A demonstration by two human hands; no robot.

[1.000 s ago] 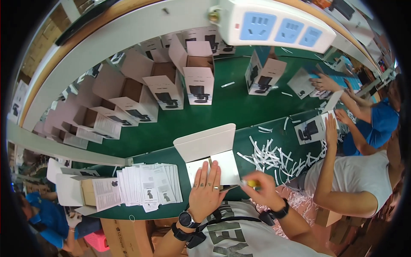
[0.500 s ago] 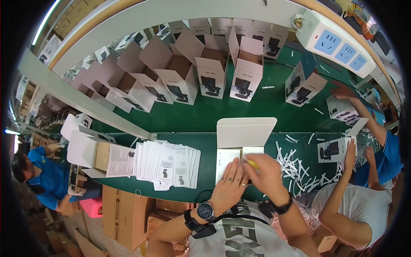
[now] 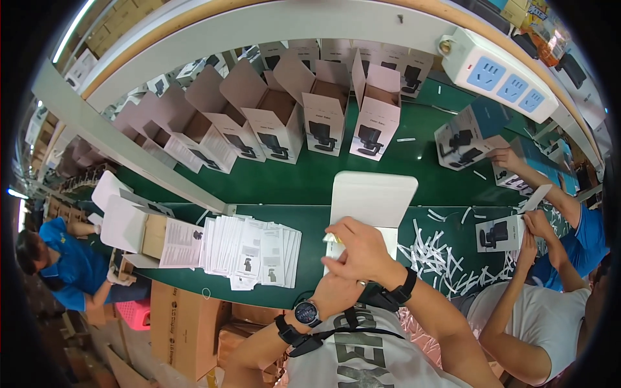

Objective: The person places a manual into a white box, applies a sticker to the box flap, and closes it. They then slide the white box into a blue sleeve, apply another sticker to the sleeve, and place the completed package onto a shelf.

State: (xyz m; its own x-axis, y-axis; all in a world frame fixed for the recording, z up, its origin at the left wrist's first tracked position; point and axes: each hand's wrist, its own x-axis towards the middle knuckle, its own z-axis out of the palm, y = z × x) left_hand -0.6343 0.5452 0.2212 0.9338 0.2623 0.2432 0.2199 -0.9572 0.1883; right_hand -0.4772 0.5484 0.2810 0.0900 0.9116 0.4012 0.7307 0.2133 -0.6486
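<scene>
An open white box [image 3: 389,242] lies in front of me with its lid flap [image 3: 374,199] tipped up on the far side. My right hand [image 3: 362,253] reaches across the box's near left part, fingers bent and closed around a small yellow item [image 3: 332,238]. Only a bit of that item shows, so its kind is unclear. Just below, my left hand [image 3: 335,296] is by the box's near edge, partly under the right hand. Its fingers are mostly hidden. A stack of white printed leaflets [image 3: 252,252] lies to the left.
Behind stands a row of open printed boxes [image 3: 323,123]. White paper strips [image 3: 433,262] are scattered at right. A power strip [image 3: 501,74] hangs from the shelf. Co-workers handle a box [image 3: 499,234] and a blue-topped box [image 3: 462,139] at right; another person [image 3: 71,258] is at left.
My right hand has moved left across the box with the yellow item. My left hand has drawn back toward me. At right, a co-worker's hand has reached the blue-topped box, now tilted.
</scene>
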